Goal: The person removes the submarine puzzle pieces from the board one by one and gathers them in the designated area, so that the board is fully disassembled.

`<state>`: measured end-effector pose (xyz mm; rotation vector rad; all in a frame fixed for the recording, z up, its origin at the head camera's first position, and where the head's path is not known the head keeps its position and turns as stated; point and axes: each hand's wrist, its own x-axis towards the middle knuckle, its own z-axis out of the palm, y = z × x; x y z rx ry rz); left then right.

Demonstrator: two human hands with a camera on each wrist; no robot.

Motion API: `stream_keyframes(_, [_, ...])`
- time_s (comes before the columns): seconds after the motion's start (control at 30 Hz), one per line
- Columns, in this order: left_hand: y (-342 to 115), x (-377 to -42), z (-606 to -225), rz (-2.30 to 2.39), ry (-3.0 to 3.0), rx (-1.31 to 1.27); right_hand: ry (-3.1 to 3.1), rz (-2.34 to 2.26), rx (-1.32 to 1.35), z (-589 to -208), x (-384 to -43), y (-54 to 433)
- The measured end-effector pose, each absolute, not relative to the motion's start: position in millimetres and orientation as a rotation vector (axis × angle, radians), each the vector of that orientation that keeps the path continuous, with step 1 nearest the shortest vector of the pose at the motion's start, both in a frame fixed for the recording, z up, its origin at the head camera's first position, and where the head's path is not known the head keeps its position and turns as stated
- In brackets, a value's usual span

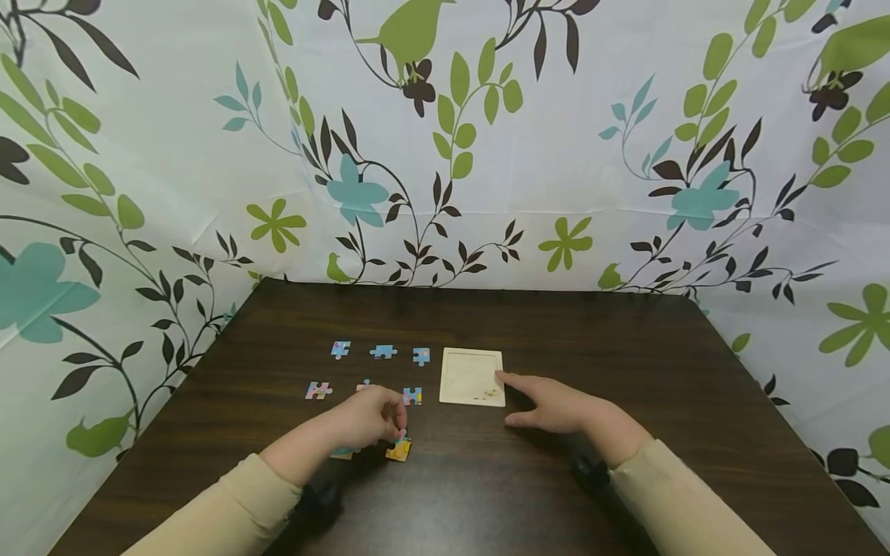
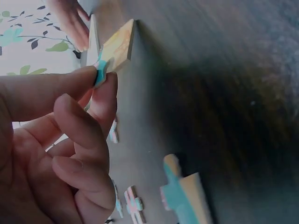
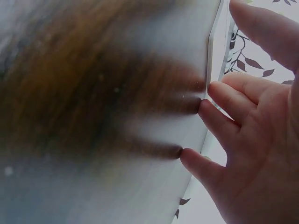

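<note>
Between thumb and forefinger, my left hand pinches a jigsaw piece with a yellow-orange picture and a teal tab. In the left wrist view the piece is tilted, held by its tab. Beneath that hand lies another piece, mostly covered in the head view. My right hand is at the right side of a pale, square puzzle frame. Its extended fingers touch the table and the frame's edge in the right wrist view, holding nothing.
Several loose jigsaw pieces lie left of the frame in rows, among them a blue one, a pink one and a corner one. The dark wooden table meets a leaf-patterned cloth behind.
</note>
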<state>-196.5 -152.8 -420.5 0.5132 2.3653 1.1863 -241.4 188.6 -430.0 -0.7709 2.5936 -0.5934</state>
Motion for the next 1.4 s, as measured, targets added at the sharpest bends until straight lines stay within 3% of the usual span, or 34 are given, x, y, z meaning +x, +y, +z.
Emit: stream_keyframes(1.4, [-142.6,-186.6,-426.5,1.054,2.572,0.264,2.591,-0.595,-0.774,-430.3,-242.5,189.3])
